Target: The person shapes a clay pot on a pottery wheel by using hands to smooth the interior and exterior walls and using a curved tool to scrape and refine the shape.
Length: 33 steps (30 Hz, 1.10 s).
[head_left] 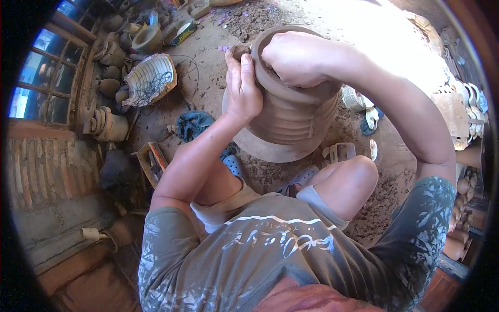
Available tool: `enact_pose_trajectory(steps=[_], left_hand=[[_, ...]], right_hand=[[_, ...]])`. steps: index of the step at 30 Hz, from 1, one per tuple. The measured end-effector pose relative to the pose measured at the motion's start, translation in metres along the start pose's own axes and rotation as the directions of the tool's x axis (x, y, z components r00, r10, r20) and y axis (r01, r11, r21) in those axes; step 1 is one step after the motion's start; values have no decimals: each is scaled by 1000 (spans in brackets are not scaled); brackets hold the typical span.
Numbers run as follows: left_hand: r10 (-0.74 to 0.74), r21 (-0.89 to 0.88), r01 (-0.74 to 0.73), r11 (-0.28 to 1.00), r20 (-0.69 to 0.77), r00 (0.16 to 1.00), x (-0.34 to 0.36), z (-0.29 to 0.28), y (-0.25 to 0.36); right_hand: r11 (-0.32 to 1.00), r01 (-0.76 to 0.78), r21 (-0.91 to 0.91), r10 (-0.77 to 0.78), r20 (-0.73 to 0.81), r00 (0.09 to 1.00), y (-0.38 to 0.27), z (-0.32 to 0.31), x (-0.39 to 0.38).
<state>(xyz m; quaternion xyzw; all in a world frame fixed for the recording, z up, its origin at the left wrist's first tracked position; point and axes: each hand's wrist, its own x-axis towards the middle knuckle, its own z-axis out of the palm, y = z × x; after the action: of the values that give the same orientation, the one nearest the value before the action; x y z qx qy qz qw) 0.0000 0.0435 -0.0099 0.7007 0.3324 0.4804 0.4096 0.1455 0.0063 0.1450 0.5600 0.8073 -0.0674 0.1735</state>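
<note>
A large brown clay pot with ridged sides and a thick rim stands before my knees on a round, pale base. My left hand is raised at the pot's left outer side. Its thumb and fingers are closed round a small lump of clay beside the rim. Over the far side reaches my right arm, and my right hand is bent down into the pot's mouth. That hand looks curled like a fist against the inside. Its fingertips, and anything in them, are hidden.
Left of the pot lie a ribbed, pale curved piece and a dark blue cloth. Several clay pots line the window wall. A wooden box is by my left knee. Near my right knee sits a clear plastic container.
</note>
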Motion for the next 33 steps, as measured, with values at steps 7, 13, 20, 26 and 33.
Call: enact_pose_trajectory(steps=[7, 13, 20, 26, 33], left_hand=[[217, -8, -218, 976, 151, 964, 52, -6, -34], [248, -140, -214, 967, 319, 915, 111, 6, -36], [366, 288, -402, 869, 173, 914, 156, 15, -51], [241, 26, -241, 970, -16, 970, 73, -16, -6], [85, -356, -113, 928, -93, 992, -56, 4, 61]], right_hand=[[996, 79, -37, -79, -2, 997, -4, -1, -17], [987, 147, -60, -153, -113, 982, 3, 13, -30], [975, 194, -107, -217, -291, 932, 26, 9, -58], [589, -101, 802, 383, -167, 908, 61, 9, -44], [321, -129, 938, 378, -2, 926, 49, 29, -19]])
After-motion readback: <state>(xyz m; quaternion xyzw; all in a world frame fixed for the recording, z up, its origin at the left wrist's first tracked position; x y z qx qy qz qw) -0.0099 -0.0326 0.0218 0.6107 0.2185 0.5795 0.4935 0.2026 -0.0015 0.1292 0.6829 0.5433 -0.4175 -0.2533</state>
